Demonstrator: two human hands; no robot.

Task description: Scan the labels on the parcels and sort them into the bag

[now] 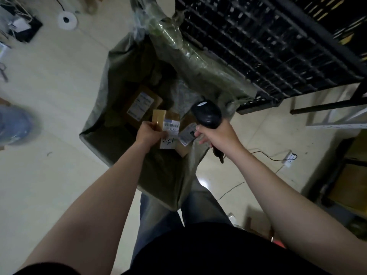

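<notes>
Left hand [150, 132] pinching a small parcel [165, 129] label-up right over the open bag [111, 80], right hand [215, 133] wrapped tight around the scanner [207, 114] aimed at that barcode, probably so it drops straight in after the beep.

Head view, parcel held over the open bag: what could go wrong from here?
The left hand pinches the small parcel by one edge; it may drop into the bag before scanning. The scanner in the right hand points past the label, so it might read the labelled parcel below.
</notes>
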